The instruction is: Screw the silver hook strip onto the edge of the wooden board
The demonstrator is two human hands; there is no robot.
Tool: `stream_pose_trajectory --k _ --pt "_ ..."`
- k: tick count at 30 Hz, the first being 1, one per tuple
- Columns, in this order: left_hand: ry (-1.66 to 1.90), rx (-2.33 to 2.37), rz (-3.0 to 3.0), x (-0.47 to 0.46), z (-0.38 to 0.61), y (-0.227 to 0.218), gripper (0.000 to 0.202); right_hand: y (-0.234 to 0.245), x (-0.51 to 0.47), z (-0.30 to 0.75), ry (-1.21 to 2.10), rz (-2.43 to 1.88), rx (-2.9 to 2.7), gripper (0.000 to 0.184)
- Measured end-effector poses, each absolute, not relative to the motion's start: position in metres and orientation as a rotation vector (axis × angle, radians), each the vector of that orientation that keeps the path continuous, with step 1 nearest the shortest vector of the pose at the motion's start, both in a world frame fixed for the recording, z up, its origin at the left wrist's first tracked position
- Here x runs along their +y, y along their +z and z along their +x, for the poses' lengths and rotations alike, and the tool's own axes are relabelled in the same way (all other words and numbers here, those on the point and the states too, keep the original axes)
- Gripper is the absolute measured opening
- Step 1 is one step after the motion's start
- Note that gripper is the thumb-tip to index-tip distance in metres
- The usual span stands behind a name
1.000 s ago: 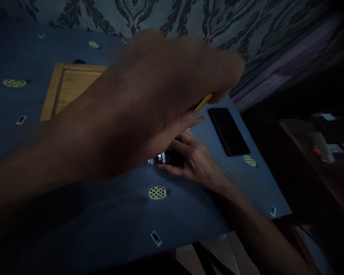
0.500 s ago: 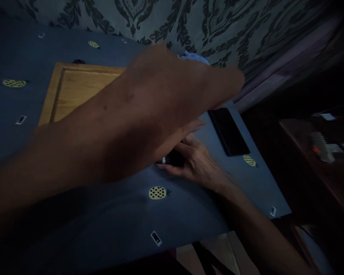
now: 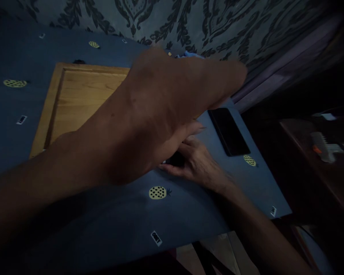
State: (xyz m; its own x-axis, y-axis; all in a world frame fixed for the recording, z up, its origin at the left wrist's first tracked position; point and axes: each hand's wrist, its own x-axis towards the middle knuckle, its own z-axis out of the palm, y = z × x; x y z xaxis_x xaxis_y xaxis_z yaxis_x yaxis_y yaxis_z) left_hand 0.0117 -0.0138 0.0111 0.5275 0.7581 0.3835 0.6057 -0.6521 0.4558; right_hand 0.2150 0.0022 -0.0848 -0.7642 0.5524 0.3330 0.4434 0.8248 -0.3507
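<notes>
My left hand (image 3: 174, 88) reaches across from the left, close to the camera, with its back towards me. Its fingers look bent, and their tips are hidden behind the hand; whatever they hold does not show. Just below and behind it, my right hand (image 3: 200, 160) is closed round a small black object (image 3: 176, 158) low over the table. A whitish spot shows at that object's left end, and the rest lies hidden by my hands. Partly covered by my left forearm is a wooden board (image 3: 88, 91) with a raised rim.
A blue tablecloth (image 3: 126, 229) with yellow pineapples covers the table. On it, right of my hands, lies a black phone (image 3: 229, 131). Blue fabric (image 3: 190, 55) is by the patterned wall (image 3: 172, 23). Beyond the table's right edge, a light-coloured tool (image 3: 322, 147) rests on a dark surface.
My left hand and forearm have shifted slightly, showing more of the board and covering more of the black object's left end. My right hand stays almost in place.
</notes>
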Motion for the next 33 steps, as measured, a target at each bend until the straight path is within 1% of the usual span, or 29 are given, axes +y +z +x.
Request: stream_pose_trajectory --k 5,9,12,18,21,23,24,25,28,29,33 --pt "0.723 1.096 2.627 -0.012 0.010 0.022 0.026 -0.085 0.003 0.215 0.361 -0.722 -2.565 0.037" --pt "0.695 1.101 2.604 -0.010 0.009 0.025 0.014 -0.083 0.002 0.215 0.375 -0.741 -2.581 0.042" --pt "0.685 1.132 2.523 -0.008 0.007 0.020 0.009 -0.082 0.003 0.215 0.393 -0.754 -2.592 0.046" --pt "0.483 1.244 2.534 -0.009 0.002 0.021 0.019 -0.081 0.003 0.215 0.450 -0.798 -2.617 0.044" --pt "0.715 1.325 2.712 -0.011 -0.002 0.025 0.025 -0.080 0.002 0.215 0.471 -0.788 -2.614 0.041" --pt "0.862 1.299 2.789 -0.012 -0.004 0.027 0.038 -0.080 0.002 0.216 0.480 -0.793 -2.608 0.039" --pt "0.864 1.281 2.797 -0.013 -0.006 0.028 0.042 -0.080 0.002 0.216 0.482 -0.790 -2.606 0.038" --pt "0.823 1.267 2.793 -0.014 -0.006 0.029 0.041 -0.080 0.002 0.216 0.482 -0.783 -2.605 0.039" --pt "0.666 1.282 2.714 -0.017 -0.005 0.033 0.019 -0.081 0.002 0.217 0.469 -0.766 -2.605 0.040" --pt "0.628 1.287 2.670 -0.017 -0.003 0.033 0.016 -0.081 0.003 0.216 0.468 -0.768 -2.612 0.041" --pt "0.489 1.326 2.480 -0.015 0.004 0.030 0.021 -0.081 0.003 0.215 0.470 -0.788 -2.623 0.045"
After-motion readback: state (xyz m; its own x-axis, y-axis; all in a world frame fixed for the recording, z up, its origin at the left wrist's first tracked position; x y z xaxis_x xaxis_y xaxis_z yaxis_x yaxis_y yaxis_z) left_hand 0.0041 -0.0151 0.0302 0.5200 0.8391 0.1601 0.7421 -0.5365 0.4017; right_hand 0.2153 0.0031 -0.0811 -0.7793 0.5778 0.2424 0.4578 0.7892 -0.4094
